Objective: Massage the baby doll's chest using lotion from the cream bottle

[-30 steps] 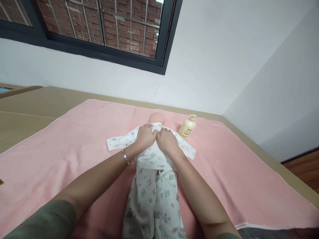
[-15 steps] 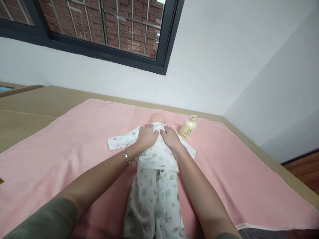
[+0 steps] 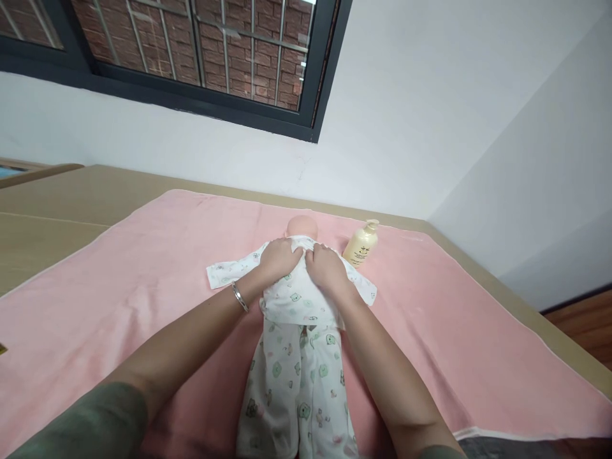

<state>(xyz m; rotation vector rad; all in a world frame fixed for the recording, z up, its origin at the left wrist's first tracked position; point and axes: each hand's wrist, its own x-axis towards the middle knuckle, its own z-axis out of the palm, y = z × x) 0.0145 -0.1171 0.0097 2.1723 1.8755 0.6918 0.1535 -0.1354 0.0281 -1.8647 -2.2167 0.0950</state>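
A baby doll (image 3: pixel 302 226) lies on a pink blanket, its bare round head at the far end and no face showing. It wears a white printed long-sleeved top (image 3: pixel 301 303) and matching trousers (image 3: pixel 282 382). My left hand (image 3: pixel 280 260) is on the left of the top's upper part, fingers curled in and thumb beside the middle. Opposite it, my right hand (image 3: pixel 329 262) rests on the right upper part, its fingers likewise bent against the cloth. Both hands partly hide the doll's shoulders.
A pale yellow pump bottle (image 3: pixel 361 245) stands on the pink blanket (image 3: pixel 454 344), just right of the doll's sleeve. Beyond the blanket run a wooden ledge (image 3: pixel 119 182) and a white wall with a dark-framed window (image 3: pixel 191 105).
My fingers were stretched flatter over the doll's shoulders and are now curled in, with the knuckles raised. The doll and the bottle stay in place.
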